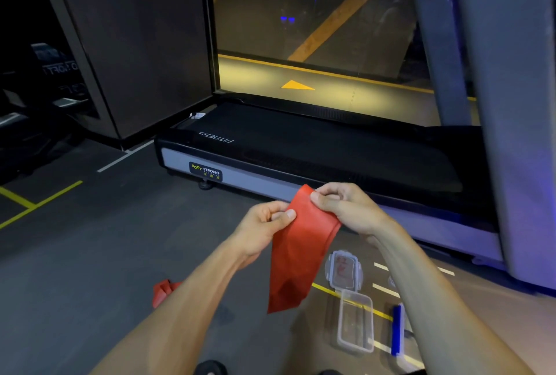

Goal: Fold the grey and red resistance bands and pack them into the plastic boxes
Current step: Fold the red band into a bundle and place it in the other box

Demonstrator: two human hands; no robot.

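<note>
Red resistance band (296, 257) hangs lengthwise below your hands — left hand (264, 224) and right hand (346, 206) pinch its top edge; the open plastic box (356, 320) lies below your right forearm, nearer that hand.

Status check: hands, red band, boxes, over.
Left hand and right hand both pinch the top edge of the red rubber resistance band, hanging mid-air. Open clear plastic box on floor below, lid beside it. Nothing blocking.

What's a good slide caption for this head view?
Both hands pinch a red resistance band above an open plastic box.
</note>
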